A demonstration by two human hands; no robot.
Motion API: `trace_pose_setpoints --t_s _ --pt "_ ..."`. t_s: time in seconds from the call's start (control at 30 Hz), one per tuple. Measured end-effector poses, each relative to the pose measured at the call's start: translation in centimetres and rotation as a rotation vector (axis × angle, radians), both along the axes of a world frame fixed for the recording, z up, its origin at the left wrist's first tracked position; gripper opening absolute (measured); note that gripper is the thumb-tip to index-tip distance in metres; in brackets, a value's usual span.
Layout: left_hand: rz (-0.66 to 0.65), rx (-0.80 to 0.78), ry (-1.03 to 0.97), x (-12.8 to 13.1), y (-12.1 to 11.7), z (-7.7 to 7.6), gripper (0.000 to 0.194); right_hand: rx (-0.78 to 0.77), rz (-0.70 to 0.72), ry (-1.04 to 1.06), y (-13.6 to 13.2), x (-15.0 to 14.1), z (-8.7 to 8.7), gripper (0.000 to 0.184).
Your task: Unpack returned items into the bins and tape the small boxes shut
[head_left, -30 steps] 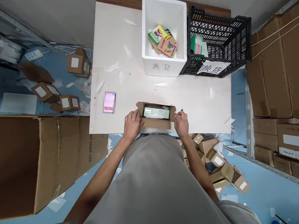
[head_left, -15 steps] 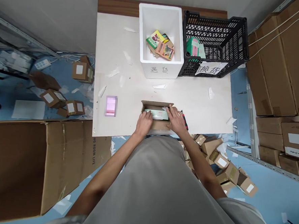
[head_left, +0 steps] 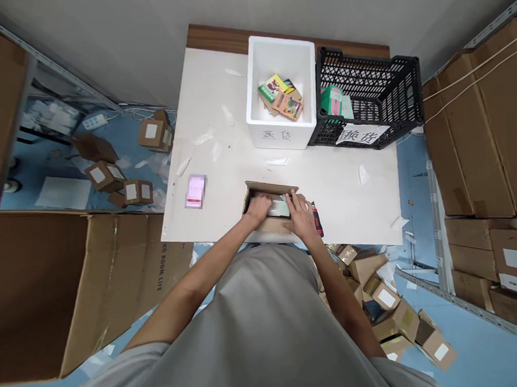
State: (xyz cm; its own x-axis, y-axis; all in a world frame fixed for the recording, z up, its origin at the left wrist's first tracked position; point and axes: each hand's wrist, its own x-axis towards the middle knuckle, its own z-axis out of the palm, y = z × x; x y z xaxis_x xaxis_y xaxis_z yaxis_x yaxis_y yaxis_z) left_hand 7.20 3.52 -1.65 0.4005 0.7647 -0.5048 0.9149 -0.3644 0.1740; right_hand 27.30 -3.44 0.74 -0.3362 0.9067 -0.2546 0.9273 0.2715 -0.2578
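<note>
A small open cardboard box (head_left: 267,189) lies on the white table (head_left: 224,174) near its front edge. Inside it is a pale green packet (head_left: 279,208). My left hand (head_left: 259,209) reaches into the box's left part, fingers curled on the packet's left end. My right hand (head_left: 300,215) lies over the box's right side, fingers bent onto the packet's right end. A red-and-black tool (head_left: 317,218) lies on the table just right of my right hand.
A white foam bin (head_left: 278,133) with colourful packets and a black plastic crate (head_left: 378,90) with a green packet stand at the table's back. A pink item (head_left: 196,191) lies left. Large cartons flank both sides; small boxes litter the blue floor.
Both hands went from the box's side flaps into the box and onto the green packet. The camera view shifted slightly back and down.
</note>
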Motion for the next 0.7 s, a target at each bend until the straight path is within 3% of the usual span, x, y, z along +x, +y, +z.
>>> trace_pose_setpoints --t_s 0.37,0.7 --pt "0.039 -0.055 0.037 -0.5 0.8 0.0 0.041 -0.013 -0.009 -0.012 0.5 -0.3 0.2 0.118" --pt "-0.084 -0.029 -0.051 0.4 1.4 0.3 0.045 -0.047 -0.017 -0.028 1.1 -0.9 0.8 0.123"
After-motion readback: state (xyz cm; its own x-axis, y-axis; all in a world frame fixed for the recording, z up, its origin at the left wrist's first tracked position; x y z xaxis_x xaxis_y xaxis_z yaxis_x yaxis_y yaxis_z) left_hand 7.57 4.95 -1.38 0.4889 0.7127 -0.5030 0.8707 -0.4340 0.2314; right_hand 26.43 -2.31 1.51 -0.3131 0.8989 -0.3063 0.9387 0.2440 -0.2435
